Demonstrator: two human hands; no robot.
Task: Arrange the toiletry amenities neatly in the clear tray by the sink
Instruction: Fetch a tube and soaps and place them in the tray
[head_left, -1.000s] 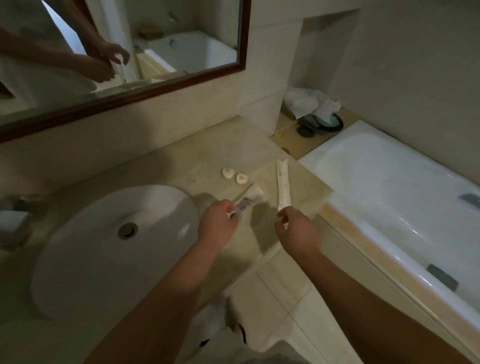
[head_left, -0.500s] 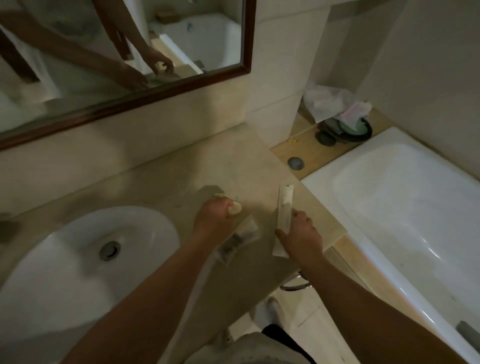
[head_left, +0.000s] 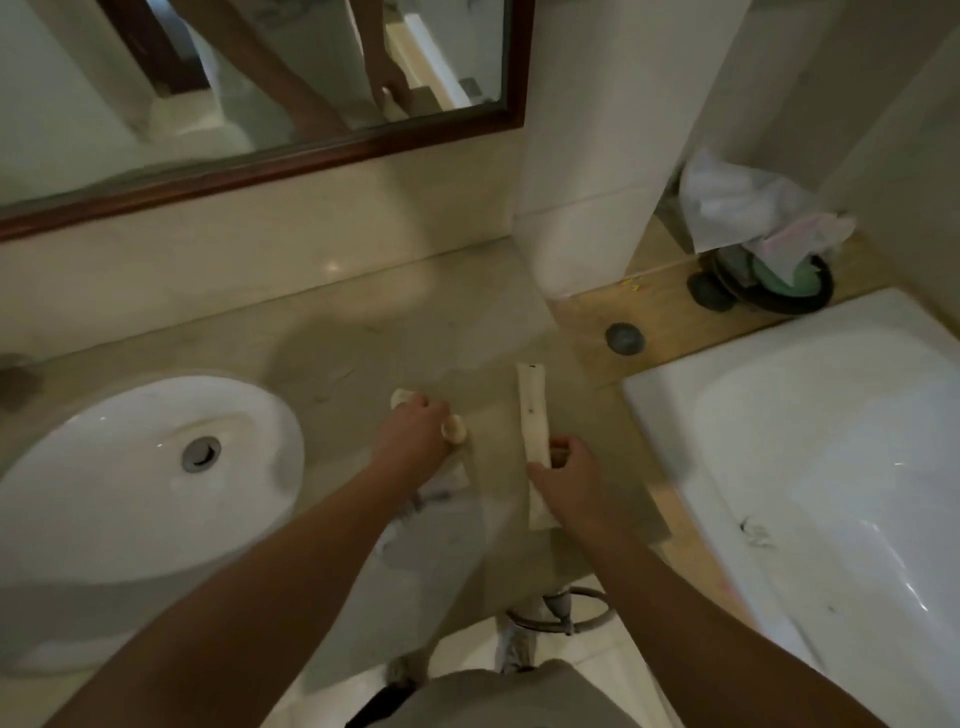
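Note:
My left hand (head_left: 415, 439) rests on the beige counter (head_left: 363, 338), right of the sink. Its fingertips touch one small white round piece (head_left: 397, 399), and its thumb side pinches a second round piece (head_left: 453, 428). A small printed sachet (head_left: 449, 483) lies partly hidden under that wrist. My right hand (head_left: 566, 478) grips the lower half of a long white packet (head_left: 532, 405) that lies flat, pointing away from me. I cannot make out a clear tray for certain, only a faint rectangular outline around the packet.
The white oval sink (head_left: 130, 467) fills the left. A white bathtub (head_left: 805, 441) lies on the right, past a wooden ledge (head_left: 660, 306) holding a dark round plug (head_left: 623, 338), crumpled tissue (head_left: 737, 202) and a black dish (head_left: 779, 291). A framed mirror (head_left: 311, 150) hangs above.
My left hand left the sachet and moved forward onto the two round pieces. My right hand closed on the long packet. The view shifted closer to the counter.

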